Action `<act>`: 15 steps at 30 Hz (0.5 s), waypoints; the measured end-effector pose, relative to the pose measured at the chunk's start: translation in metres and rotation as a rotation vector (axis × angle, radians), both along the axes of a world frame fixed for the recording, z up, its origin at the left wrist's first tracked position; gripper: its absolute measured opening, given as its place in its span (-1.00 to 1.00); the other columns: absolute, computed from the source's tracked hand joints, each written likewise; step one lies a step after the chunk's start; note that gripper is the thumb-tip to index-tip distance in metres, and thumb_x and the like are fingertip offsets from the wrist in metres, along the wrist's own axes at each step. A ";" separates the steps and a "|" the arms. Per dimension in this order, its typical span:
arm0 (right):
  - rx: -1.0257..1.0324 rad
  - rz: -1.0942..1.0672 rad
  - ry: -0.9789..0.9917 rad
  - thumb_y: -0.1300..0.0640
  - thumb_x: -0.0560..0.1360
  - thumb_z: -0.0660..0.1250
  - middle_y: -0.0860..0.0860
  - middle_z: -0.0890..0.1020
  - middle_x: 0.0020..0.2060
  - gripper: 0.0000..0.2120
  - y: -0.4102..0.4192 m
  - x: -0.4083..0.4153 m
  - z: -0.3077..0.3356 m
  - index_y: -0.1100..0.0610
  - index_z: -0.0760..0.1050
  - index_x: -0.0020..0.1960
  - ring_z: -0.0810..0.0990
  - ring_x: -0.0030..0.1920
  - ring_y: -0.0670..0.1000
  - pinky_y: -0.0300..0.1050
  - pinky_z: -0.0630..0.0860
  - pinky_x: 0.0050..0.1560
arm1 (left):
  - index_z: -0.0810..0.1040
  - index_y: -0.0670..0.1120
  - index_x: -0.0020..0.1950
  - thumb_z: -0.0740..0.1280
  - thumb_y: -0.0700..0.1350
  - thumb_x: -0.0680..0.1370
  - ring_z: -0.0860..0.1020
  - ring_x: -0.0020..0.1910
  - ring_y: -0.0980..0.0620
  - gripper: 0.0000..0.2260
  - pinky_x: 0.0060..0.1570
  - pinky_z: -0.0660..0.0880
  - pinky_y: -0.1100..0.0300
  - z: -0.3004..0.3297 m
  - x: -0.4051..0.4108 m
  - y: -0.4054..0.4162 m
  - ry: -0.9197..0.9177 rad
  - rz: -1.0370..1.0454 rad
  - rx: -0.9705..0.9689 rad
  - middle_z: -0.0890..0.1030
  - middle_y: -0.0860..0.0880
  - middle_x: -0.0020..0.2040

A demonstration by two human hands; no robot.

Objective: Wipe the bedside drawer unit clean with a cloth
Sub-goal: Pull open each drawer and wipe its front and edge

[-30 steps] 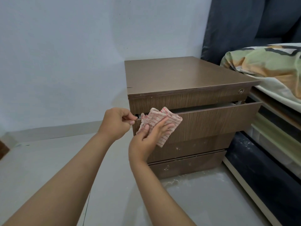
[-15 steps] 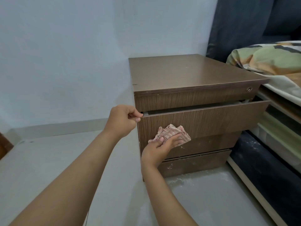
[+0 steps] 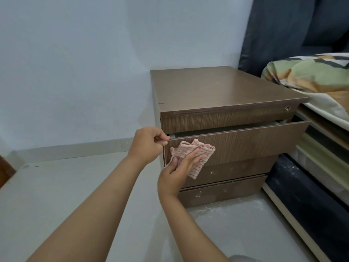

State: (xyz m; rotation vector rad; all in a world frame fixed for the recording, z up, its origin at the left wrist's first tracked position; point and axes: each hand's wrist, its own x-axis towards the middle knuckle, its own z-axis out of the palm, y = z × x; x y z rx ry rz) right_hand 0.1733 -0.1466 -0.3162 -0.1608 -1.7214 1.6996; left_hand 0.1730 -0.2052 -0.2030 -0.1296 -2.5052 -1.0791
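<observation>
The brown wood-grain bedside drawer unit (image 3: 217, 91) stands against the pale wall. Its middle drawer (image 3: 255, 142) is pulled partly out, showing a dark gap along its top. My left hand (image 3: 148, 144) pinches the drawer front's top left corner. My right hand (image 3: 179, 167) presses a crumpled white cloth with red stripes (image 3: 196, 156) flat against the left part of that drawer front. White specks dot the lower drawer fronts (image 3: 222, 191).
A bed (image 3: 321, 140) with a patterned green and orange cover (image 3: 309, 76) sits close on the right, its dark frame beside the unit. A dark headboard (image 3: 283, 31) rises behind. Grey floor (image 3: 56, 186) lies to the left and front, with white dust (image 3: 217, 208) by the unit's base.
My right hand slid the cloth down the drawer front, then back up toward the top left. My left hand kept its pinch on the drawer corner.
</observation>
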 end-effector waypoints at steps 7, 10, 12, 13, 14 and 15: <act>-0.091 -0.071 -0.092 0.29 0.60 0.09 0.02 -0.25 0.50 -0.37 0.030 -0.020 0.015 0.05 -0.18 0.52 -0.24 0.50 0.02 -0.02 0.08 0.47 | 0.66 -0.19 -0.16 0.38 -0.38 0.40 0.49 -0.31 0.25 -0.87 -0.28 0.37 0.59 -0.002 -0.005 -0.003 0.016 0.022 0.005 0.61 -0.04 -0.21; -0.088 -0.057 -0.113 0.27 0.61 0.09 0.05 -0.23 0.51 -0.38 0.053 -0.034 0.018 0.05 -0.19 0.53 -0.25 0.49 -0.02 -0.24 -0.05 0.41 | 0.64 -0.23 -0.16 0.37 -0.40 0.41 0.48 -0.30 0.28 -0.89 -0.27 0.37 0.59 -0.003 -0.011 -0.002 0.048 0.038 0.008 0.58 -0.01 -0.22; -0.060 -0.067 -0.103 0.26 0.60 0.10 0.05 -0.22 0.51 -0.37 0.070 -0.045 0.019 0.06 -0.18 0.53 -0.24 0.50 0.02 -0.18 -0.07 0.44 | 0.64 -0.23 -0.17 0.38 -0.40 0.41 0.49 -0.28 0.28 -0.89 -0.26 0.37 0.58 -0.004 -0.015 -0.002 0.068 0.052 -0.002 0.58 0.02 -0.23; -0.046 -0.073 -0.098 0.26 0.60 0.10 0.06 -0.22 0.51 -0.37 0.079 -0.050 0.019 0.06 -0.18 0.53 -0.23 0.50 0.03 -0.14 -0.07 0.46 | 0.64 -0.22 -0.17 0.38 -0.40 0.41 0.49 -0.27 0.27 -0.89 -0.26 0.38 0.57 -0.006 -0.017 -0.002 0.076 0.066 -0.005 0.57 0.03 -0.23; -0.037 -0.078 -0.095 0.26 0.60 0.10 0.08 -0.21 0.51 -0.37 0.087 -0.055 0.020 0.07 -0.18 0.53 -0.23 0.50 0.03 -0.14 -0.07 0.46 | 0.64 -0.21 -0.17 0.38 -0.39 0.41 0.50 -0.26 0.26 -0.88 -0.25 0.38 0.55 -0.007 -0.018 -0.002 0.087 0.082 -0.009 0.58 0.03 -0.23; -0.034 -0.079 -0.095 0.27 0.60 0.10 0.09 -0.21 0.52 -0.37 0.094 -0.060 0.021 0.08 -0.17 0.53 -0.23 0.50 0.03 -0.16 -0.08 0.46 | 0.64 -0.19 -0.17 0.38 -0.39 0.40 0.50 -0.25 0.24 -0.87 -0.23 0.38 0.51 -0.009 -0.020 -0.002 0.097 0.097 -0.012 0.58 0.02 -0.22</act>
